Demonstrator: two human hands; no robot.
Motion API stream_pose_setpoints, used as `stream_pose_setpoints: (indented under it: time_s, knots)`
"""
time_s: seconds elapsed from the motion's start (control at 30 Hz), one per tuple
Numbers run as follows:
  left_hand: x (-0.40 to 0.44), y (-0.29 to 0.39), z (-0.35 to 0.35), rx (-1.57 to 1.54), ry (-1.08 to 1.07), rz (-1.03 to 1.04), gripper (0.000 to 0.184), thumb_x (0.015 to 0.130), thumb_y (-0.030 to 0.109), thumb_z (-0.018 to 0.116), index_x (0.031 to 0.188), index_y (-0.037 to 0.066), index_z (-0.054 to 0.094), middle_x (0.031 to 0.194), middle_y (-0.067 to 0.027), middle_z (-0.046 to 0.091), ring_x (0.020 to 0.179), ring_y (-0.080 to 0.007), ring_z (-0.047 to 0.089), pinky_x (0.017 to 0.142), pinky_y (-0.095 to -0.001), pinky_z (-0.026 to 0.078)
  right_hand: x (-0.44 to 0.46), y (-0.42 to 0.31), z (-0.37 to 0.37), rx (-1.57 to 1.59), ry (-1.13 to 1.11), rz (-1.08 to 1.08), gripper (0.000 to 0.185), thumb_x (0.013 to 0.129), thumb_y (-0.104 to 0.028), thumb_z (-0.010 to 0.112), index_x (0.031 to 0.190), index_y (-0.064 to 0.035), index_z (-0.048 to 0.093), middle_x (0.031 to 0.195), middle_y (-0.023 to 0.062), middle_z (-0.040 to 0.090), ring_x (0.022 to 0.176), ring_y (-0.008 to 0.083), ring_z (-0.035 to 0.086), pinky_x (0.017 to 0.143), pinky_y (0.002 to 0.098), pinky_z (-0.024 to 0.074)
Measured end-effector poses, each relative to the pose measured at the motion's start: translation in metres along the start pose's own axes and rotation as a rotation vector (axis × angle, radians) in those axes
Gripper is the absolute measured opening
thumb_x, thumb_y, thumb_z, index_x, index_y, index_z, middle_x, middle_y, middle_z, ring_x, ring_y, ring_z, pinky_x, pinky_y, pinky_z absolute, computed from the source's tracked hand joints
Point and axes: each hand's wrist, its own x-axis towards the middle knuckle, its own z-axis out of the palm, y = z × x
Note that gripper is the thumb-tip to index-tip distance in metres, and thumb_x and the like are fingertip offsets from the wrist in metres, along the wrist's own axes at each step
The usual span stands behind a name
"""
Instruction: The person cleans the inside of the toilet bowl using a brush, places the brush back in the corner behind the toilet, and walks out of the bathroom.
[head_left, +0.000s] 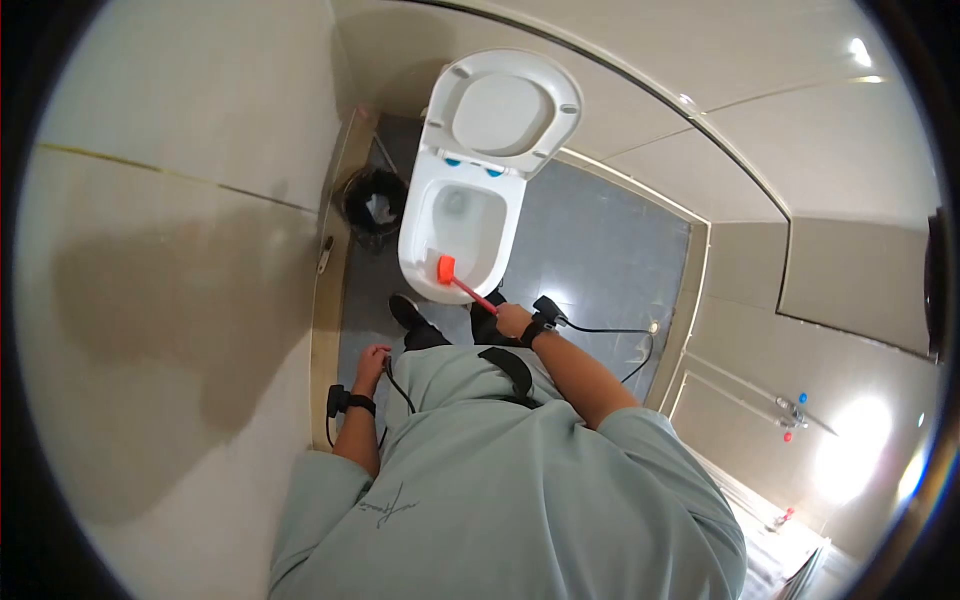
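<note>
Grey floor (590, 230) bearing a toilet (412, 245) at twelve o'clock, with red brush (446, 270) near its seven-o'clock inner rim, clasped by the handle in the right hand (514, 321), presumably for reach; left hand's (373, 361) grip impossible to tell.

Ahead of the left hand (372, 359), a bin (351, 207) lined with a black bag (378, 177) is seen near the left wall (130, 230), on which a broad shadow (165, 310) is cast. Grey floor (605, 235) is spread ahead and to the right of the right hand (513, 321). Well to its right, a metal fitting (792, 412) with blue and red ends is mounted on the pale right wall (735, 340), near a bright glare (853, 450).
</note>
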Motion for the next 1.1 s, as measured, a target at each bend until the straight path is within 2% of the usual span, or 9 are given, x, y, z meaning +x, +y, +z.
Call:
stream_pose_setpoints:
  time_s: [0.2,0.37,0.57,0.6,0.63,0.67,0.9,0.97,1.1]
  knots:
    - [-0.061,-0.015,-0.003,-0.112,0.183,-0.371,0.018,0.073,0.012,0.043,0.082,0.004,0.056,0.063,-0.003,0.051,0.057,-0.012,0.049,0.051,-0.0248,0.041,0.047,0.0,-0.026,-0.006,-0.049,-0.043,0.018,0.067,-0.01,0.044,0.073,0.0032,0.055,0.07,0.0232,0.056,0.069,0.0371,0.056,0.064,0.0434,0.0449]
    - [-0.107,0.001,0.022,-0.194,0.19,-0.335,0.02,0.075,0.015,0.044,0.085,0.003,0.055,0.065,-0.0043,0.052,0.056,-0.0114,0.047,0.053,-0.0243,0.039,0.103,0.009,-0.039,0.032,-0.05,-0.014,0.014,0.068,-0.006,0.043,0.07,0.0038,0.053,0.056,0.0202,0.054,0.05,0.0317,0.057,0.043,0.0385,0.0462]
    - [-0.093,0.008,0.048,0.003,0.161,-0.087,0.022,0.077,0.016,0.042,0.086,0.002,0.054,0.064,-0.003,0.052,0.056,-0.0108,0.047,0.051,-0.0231,0.038,0.072,-0.008,-0.043,-0.113,-0.094,-0.209,0.015,0.061,-0.002,0.043,0.068,0.0082,0.052,0.052,0.0209,0.053,0.044,0.0297,0.056,0.039,0.0383,0.0456]
    - [-0.084,0.002,0.048,-0.002,0.15,-0.079,0.022,0.077,0.016,0.042,0.086,0.002,0.054,0.064,-0.003,0.052,0.056,-0.0108,0.047,0.051,-0.0231,0.038,0.057,-0.02,-0.051,-0.022,-0.155,-0.063,0.015,0.065,-0.012,0.05,0.065,0.002,0.056,0.065,0.0181,0.056,0.062,0.0336,0.057,0.055,0.0406,0.0465]
    - [-0.073,-0.003,0.045,-0.072,0.084,-0.175,0.021,0.076,0.015,0.041,0.086,0.001,0.054,0.063,-0.0028,0.052,0.056,-0.0107,0.048,0.051,-0.0228,0.038,0.045,-0.021,-0.056,-0.143,-0.251,-0.219,0.015,0.065,-0.012,0.05,0.062,0.0016,0.056,0.064,0.0187,0.055,0.059,0.0334,0.057,0.054,0.0394,0.0465]
    - [-0.061,-0.006,0.045,-0.142,0.019,-0.271,0.02,0.076,0.013,0.041,0.085,0.001,0.054,0.063,-0.0025,0.052,0.056,-0.0106,0.048,0.051,-0.0226,0.038,0.049,-0.006,-0.025,-0.137,-0.037,-0.23,0.015,0.065,-0.012,0.05,0.059,0.0009,0.056,0.064,0.0189,0.055,0.056,0.0323,0.056,0.052,0.0392,0.0461]
    - [-0.036,0.075,0.055,-0.222,0.187,-0.2,0.017,0.08,0.013,0.041,0.086,0.004,0.054,0.063,-0.0021,0.052,0.056,-0.0096,0.048,0.051,-0.0219,0.039,0.084,-0.007,-0.043,-0.052,-0.052,-0.171,0.017,0.066,-0.006,0.044,0.073,0.0052,0.055,0.07,0.024,0.055,0.071,0.0381,0.056,0.063,0.0425,0.0459]
    - [-0.045,0.079,0.058,-0.186,0.202,-0.204,0.018,0.081,0.015,0.04,0.088,0.004,0.054,0.065,-0.002,0.052,0.058,-0.0102,0.049,0.053,-0.0232,0.04,0.142,0.03,-0.02,-0.338,-0.104,-0.248,0.019,0.067,-0.013,0.047,0.073,0.0038,0.053,0.07,0.0219,0.056,0.068,0.0366,0.057,0.057,0.0419,0.047]
    - [-0.066,0.065,0.061,-0.088,0.176,-0.27,0.018,0.08,0.013,0.041,0.087,0.004,0.054,0.064,-0.0018,0.052,0.057,-0.0097,0.049,0.053,-0.0222,0.04,0.186,0.042,-0.066,-0.035,-0.103,0.081,0.018,0.068,-0.009,0.042,0.071,0.0051,0.053,0.052,0.0168,0.054,0.046,0.0265,0.057,0.042,0.0343,0.0467]
